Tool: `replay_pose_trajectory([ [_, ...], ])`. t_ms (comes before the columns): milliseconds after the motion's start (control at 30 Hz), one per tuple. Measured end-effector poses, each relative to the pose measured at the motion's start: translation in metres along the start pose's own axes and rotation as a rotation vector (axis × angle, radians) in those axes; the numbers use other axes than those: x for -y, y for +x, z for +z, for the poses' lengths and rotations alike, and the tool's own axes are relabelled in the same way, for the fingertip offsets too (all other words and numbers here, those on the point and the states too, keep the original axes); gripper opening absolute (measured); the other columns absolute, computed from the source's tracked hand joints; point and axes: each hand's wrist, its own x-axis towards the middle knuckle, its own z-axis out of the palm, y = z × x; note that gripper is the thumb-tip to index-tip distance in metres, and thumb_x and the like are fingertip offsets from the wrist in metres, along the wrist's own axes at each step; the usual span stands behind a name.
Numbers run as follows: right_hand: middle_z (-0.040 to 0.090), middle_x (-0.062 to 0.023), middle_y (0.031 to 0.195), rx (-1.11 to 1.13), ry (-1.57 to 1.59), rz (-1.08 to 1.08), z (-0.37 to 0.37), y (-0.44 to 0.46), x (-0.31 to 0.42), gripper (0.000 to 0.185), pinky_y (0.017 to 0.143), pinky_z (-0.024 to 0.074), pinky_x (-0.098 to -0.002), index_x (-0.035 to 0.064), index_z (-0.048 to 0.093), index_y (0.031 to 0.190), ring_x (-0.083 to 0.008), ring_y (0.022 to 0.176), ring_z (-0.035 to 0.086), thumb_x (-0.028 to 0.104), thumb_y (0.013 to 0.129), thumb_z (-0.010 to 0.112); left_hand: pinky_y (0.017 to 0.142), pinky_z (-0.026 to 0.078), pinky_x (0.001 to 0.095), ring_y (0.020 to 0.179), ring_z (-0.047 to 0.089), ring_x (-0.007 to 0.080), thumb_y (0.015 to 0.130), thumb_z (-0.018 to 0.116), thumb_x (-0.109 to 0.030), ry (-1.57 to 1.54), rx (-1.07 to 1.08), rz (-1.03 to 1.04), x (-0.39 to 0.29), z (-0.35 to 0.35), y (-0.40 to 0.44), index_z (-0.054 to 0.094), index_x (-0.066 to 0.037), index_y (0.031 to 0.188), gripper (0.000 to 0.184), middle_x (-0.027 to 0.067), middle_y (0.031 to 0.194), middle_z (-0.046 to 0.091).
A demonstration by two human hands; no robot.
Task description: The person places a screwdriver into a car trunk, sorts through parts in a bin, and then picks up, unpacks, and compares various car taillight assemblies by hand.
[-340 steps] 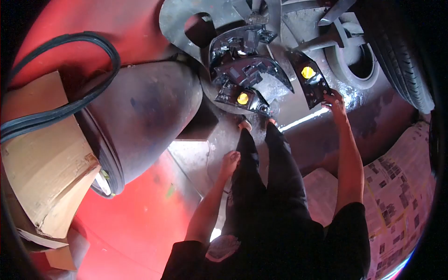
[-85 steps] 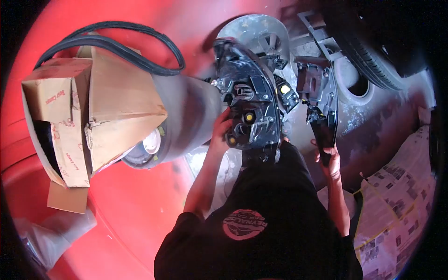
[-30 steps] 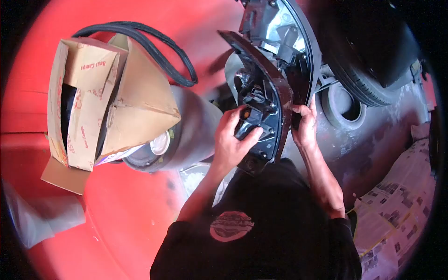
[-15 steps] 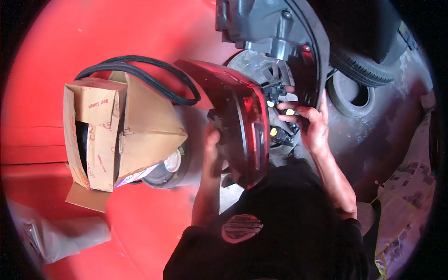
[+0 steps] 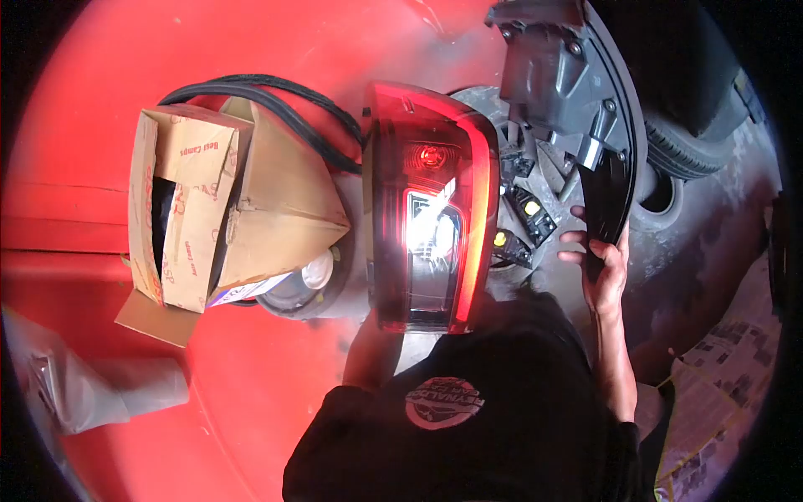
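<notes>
A red tail light (image 5: 431, 213) is held up with its glossy lens facing the camera. My left hand is hidden behind it; only the forearm shows below. My right hand (image 5: 604, 263) grips the lower end of a large black lamp housing (image 5: 556, 75), its fingers around the edge, with the dark back side showing. The two parts stand apart from each other. Between and beyond them lie lamp pieces with yellow caps (image 5: 535, 209) near a grey round surface.
Cardboard boxes (image 5: 280, 201) and a black rubber strip (image 5: 276, 94) rest at the left, above a dark drum (image 5: 293, 293). Clear plastic (image 5: 109, 389) lies lower left. Tires (image 5: 682, 155) are at the right, with paper-covered material (image 5: 719, 393) below them.
The part in my left hand has turned from its dark back to its red lens, now upright and facing the camera. My right hand has moved right with the black housing.
</notes>
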Motion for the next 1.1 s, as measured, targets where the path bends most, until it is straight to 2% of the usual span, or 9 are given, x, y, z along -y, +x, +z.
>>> replay_pose_trajectory([
  [67,0.055,-0.0256,0.129,-0.031,0.006,0.046,-0.011,-0.005,-0.005,0.069,0.065,0.0637,-0.0353,0.0048,0.031,0.147,-0.0283,0.088,0.068,0.011,0.081,0.048,0.091,0.050,0.0350,0.102,0.064,0.0222,0.090,0.062,-0.040,-0.004,-0.003,-0.010,0.000,-0.002,-0.005,0.050,-0.002,0.135,0.061,0.0103,0.118,0.063],
  [367,0.059,-0.0283,0.124,-0.100,0.126,0.223,-0.039,-0.027,-0.026,0.067,0.054,0.0624,-0.0305,-0.0004,0.035,0.145,-0.0262,0.079,0.069,0.013,0.081,0.052,0.087,0.052,0.0342,0.098,0.065,0.0214,0.091,0.060,-0.041,-0.020,0.016,-0.047,0.008,-0.011,-0.004,0.052,-0.002,0.132,0.057,0.0095,0.114,0.064],
  [500,0.060,-0.0281,0.122,-0.076,0.144,0.281,-0.054,-0.031,-0.033,0.066,0.054,0.0623,-0.0332,0.0012,0.036,0.142,-0.0280,0.080,0.068,0.014,0.080,0.051,0.085,0.052,0.0338,0.096,0.065,0.0210,0.092,0.058,-0.041,-0.023,0.015,-0.060,0.013,-0.015,0.005,0.052,-0.002,0.131,0.055,0.0091,0.113,0.064],
  [633,0.061,-0.0284,0.120,-0.032,0.199,0.319,-0.054,-0.033,-0.035,0.061,0.050,0.0608,-0.0307,-0.0080,0.043,0.136,-0.0271,0.078,0.068,0.015,0.080,0.052,0.083,0.053,0.0335,0.095,0.065,0.0206,0.093,0.057,-0.041,-0.015,-0.008,-0.060,0.015,-0.017,0.008,0.053,-0.003,0.130,0.054,0.0087,0.111,0.065],
  [800,0.062,-0.0294,0.119,0.008,0.259,0.364,-0.053,-0.032,-0.036,0.058,0.042,0.0559,-0.0259,-0.0132,0.049,0.128,-0.0248,0.073,0.067,0.018,0.080,0.052,0.081,0.054,0.0331,0.093,0.066,0.0201,0.094,0.056,-0.041,0.009,-0.053,-0.044,0.012,-0.018,0.007,0.054,-0.003,0.129,0.052,0.0083,0.109,0.065],
  [900,0.062,-0.0299,0.119,0.043,0.339,0.436,-0.061,-0.031,-0.039,0.058,0.039,0.0536,-0.0249,-0.0157,0.049,0.127,-0.0247,0.071,0.067,0.019,0.080,0.052,0.080,0.054,0.0328,0.092,0.066,0.0199,0.095,0.055,-0.041,0.024,-0.089,-0.033,0.011,-0.020,0.006,0.054,-0.003,0.128,0.051,0.0080,0.108,0.066],
  [933,0.062,-0.0302,0.115,0.034,0.351,0.446,-0.060,-0.032,-0.040,0.059,0.039,0.0542,-0.0243,-0.0194,0.047,0.126,-0.0233,0.067,0.066,0.019,0.081,0.051,0.079,0.054,0.0327,0.091,0.066,0.0198,0.095,0.054,-0.041,0.027,-0.106,-0.028,0.010,-0.021,0.005,0.055,-0.003,0.128,0.051,0.0079,0.107,0.066],
  [1033,0.063,-0.0288,0.104,0.070,0.438,0.481,-0.063,-0.032,-0.041,0.058,0.033,0.0468,-0.0223,-0.0225,0.046,0.124,-0.0219,0.062,0.064,0.016,0.081,0.050,0.078,0.055,0.0325,0.090,0.066,0.0195,0.096,0.054,-0.042,0.036,-0.135,-0.017,0.009,-0.023,0.005,0.055,-0.003,0.127,0.050,0.0076,0.106,0.066],
  [1100,0.059,-0.0294,0.108,0.022,0.480,0.540,-0.059,-0.032,-0.035,0.054,0.030,0.0414,-0.0203,-0.0202,0.046,0.124,-0.0186,0.060,0.056,0.012,0.081,0.050,0.077,0.055,0.0323,0.089,0.066,0.0193,0.096,0.053,-0.042,0.047,-0.149,-0.011,0.007,-0.025,0.006,0.055,-0.003,0.126,0.049,0.0074,0.105,0.066],
])
